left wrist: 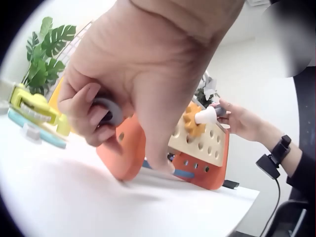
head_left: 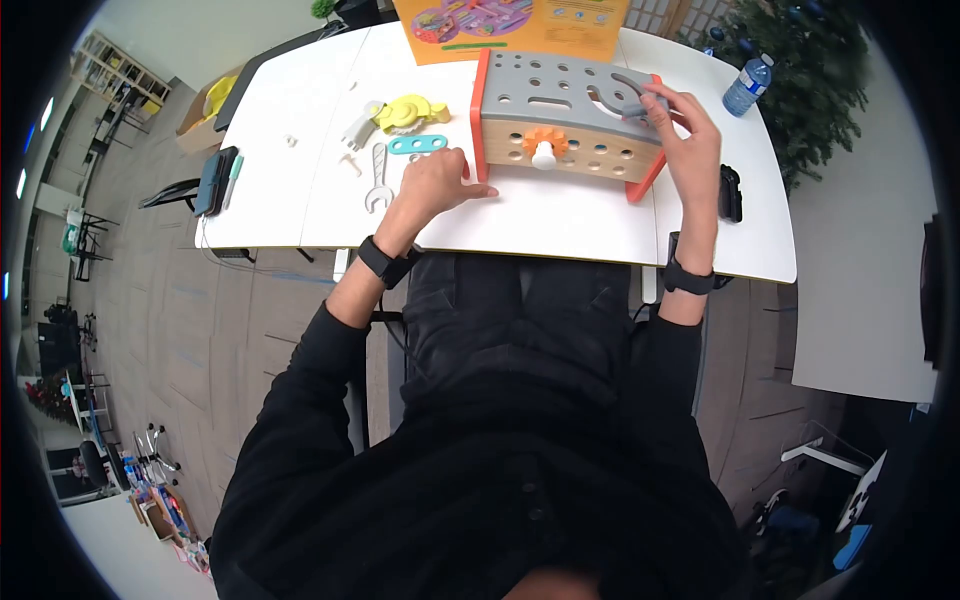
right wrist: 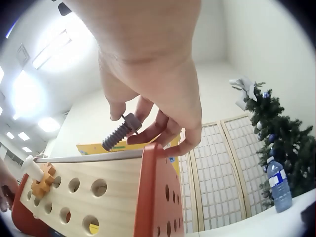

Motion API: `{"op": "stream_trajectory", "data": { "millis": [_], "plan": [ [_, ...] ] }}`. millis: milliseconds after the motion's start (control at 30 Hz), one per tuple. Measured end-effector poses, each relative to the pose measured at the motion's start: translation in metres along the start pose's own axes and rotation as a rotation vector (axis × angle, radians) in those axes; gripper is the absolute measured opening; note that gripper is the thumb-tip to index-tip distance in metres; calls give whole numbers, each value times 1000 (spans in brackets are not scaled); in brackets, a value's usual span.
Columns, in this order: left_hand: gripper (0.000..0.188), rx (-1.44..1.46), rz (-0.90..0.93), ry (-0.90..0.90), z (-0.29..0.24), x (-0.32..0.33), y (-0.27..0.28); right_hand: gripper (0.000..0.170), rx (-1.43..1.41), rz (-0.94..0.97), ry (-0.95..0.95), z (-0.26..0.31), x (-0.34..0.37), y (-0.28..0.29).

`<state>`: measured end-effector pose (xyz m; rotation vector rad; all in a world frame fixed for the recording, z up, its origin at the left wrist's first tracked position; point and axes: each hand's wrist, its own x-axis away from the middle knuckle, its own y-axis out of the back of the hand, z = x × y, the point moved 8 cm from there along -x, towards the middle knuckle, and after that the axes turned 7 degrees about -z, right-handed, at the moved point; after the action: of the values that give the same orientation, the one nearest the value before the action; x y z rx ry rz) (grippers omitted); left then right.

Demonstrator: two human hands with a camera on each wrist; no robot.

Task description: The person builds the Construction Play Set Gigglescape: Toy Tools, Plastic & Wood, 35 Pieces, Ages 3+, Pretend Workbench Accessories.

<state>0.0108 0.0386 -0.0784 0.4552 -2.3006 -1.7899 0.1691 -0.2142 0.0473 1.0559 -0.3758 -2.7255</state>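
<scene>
My right hand (head_left: 690,140) is at the right end of the toy workbench (head_left: 575,150), pinching a grey toy bolt (right wrist: 118,137) between thumb and fingers. In the right wrist view, the bolt slants just over the bench top, its threaded end pointing down-left. My left hand (head_left: 430,187) is beside the bench's red left side panel (left wrist: 123,150), thumb stretched to the right. Its fingers curl around a dark grey ring-shaped piece (left wrist: 111,111), partly hidden by them. An orange gear (head_left: 540,142) with a white peg (head_left: 544,156) sits on the bench's wooden front.
Left of the bench lie a grey wrench (head_left: 379,180), a turquoise strip with holes (head_left: 418,145) and a yellow-green toy saw (head_left: 410,112). Behind stands an orange box (head_left: 510,30). A water bottle (head_left: 748,85) and a black object (head_left: 731,193) are at the right.
</scene>
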Motion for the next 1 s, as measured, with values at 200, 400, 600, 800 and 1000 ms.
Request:
{"op": "stream_trajectory", "data": {
  "millis": [200, 400, 600, 800, 1000],
  "plan": [
    [38, 181, -271, -70, -9, -14, 4, 27, -22, 68, -13, -12, 3, -11],
    [35, 190, -339, -37, -17, -5, 29, 29, -135, 87, -44, -5, -6, -9],
    [35, 114, -599, -153, -45, 22, 86, 29, -187, 76, 37, -5, -21, -12],
    [33, 194, -622, -98, -40, 10, 107, 27, -277, 101, -67, -24, -25, -22],
    [31, 198, -678, -97, -28, -31, 102, 27, -81, 94, -253, -69, -24, -31]
  ]
}}
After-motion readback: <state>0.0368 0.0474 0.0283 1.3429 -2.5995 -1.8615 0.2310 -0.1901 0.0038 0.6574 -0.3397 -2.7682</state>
